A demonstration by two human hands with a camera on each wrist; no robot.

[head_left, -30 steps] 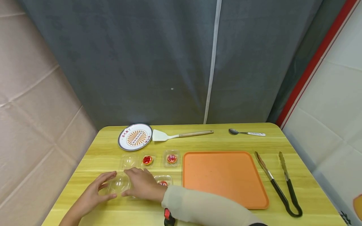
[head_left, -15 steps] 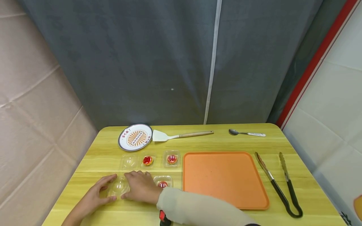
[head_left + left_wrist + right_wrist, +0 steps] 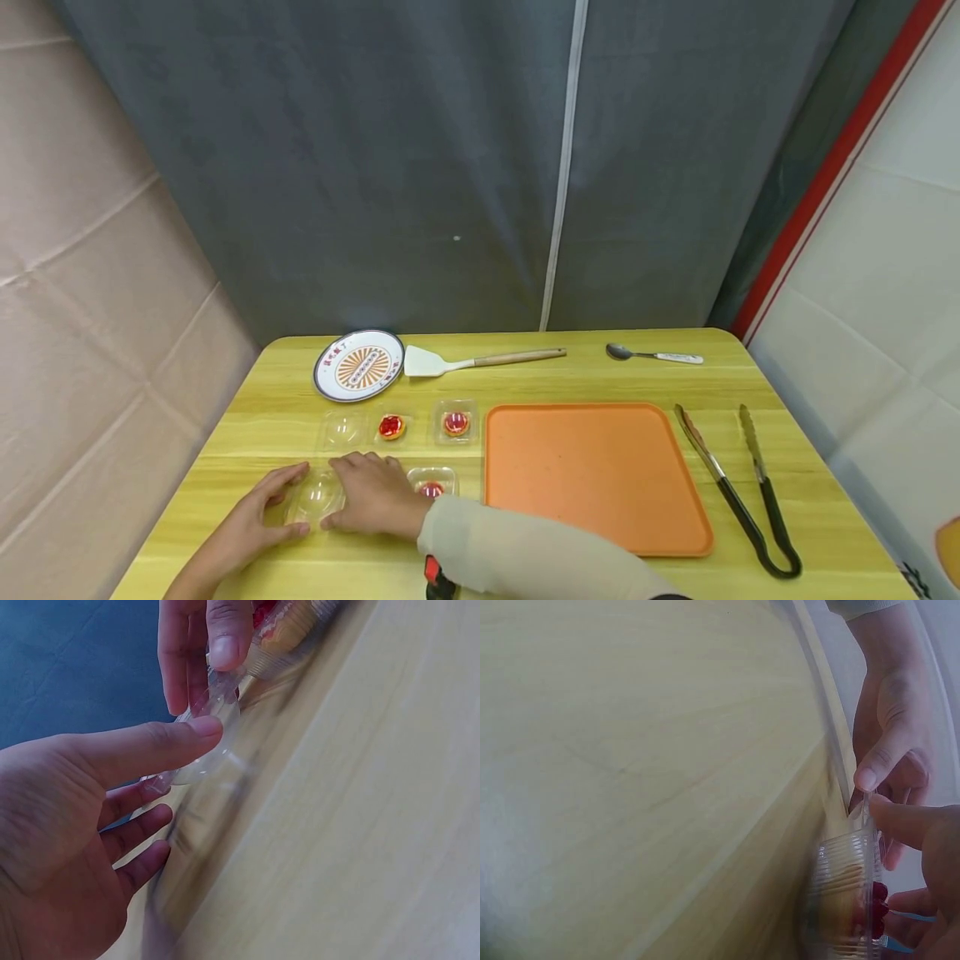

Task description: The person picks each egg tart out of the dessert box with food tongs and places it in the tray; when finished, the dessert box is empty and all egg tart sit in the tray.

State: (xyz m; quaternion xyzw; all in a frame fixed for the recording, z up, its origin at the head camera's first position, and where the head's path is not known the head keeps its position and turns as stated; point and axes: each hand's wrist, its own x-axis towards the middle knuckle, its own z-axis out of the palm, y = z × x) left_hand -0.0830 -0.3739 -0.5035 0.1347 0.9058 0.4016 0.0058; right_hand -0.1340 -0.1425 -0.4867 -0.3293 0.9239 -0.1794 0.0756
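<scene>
From the head, the left hand (image 3: pixel 243 521) and right hand (image 3: pixel 378 498) flank an open clear container (image 3: pixel 315 497) at the table's (image 3: pixel 570 383) left side. In the left wrist view, left thumb and forefinger pinch its lid (image 3: pixel 202 769), the other fingers apart. In the right wrist view, right fingers grip the half bearing a red-topped tart (image 3: pixel 877 909).

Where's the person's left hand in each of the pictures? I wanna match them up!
Head: the left hand is at the lower left, touching the clear plastic box.
Left wrist: the left hand fills the left side, thumb pointing right.
Right wrist: the left hand is at the upper right, thumb pointing down.
Shared landmark: the right hand, close beside it in all three.
</scene>
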